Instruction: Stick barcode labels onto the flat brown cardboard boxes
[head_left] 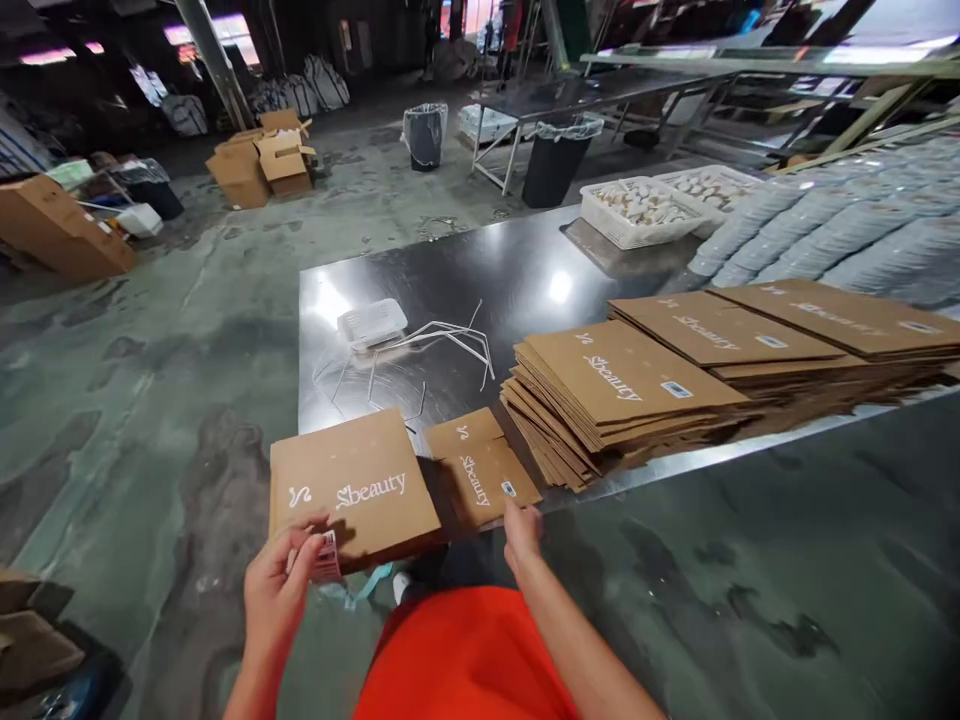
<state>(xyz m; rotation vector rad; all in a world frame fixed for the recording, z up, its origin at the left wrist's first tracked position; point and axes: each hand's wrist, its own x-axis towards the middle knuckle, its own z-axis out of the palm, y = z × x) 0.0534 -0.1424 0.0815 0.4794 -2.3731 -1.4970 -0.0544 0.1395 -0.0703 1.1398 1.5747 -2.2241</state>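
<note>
My left hand is clenched in a pinch on a small barcode label, right at the near edge of a flat cardboard blank. That blank is printed "Sbeauty" in white and lies on the steel table, jutting past the table's edge toward me. My right hand is at the lower edge of a second blank, which lies just beside the first, turned sideways, with its own barcode sticker. My fingertips are at its edge, but I cannot tell whether they grip it. To the right, three stacks of blanks sit side by side along the table. Farther up the table lie a small white basket and some bent white wires. Beyond them are white crates and rows of stacked white bowls. My orange top fills the bottom of the view. Off the table, on the concrete floor, stand two lined bins and some open cartons.
</note>
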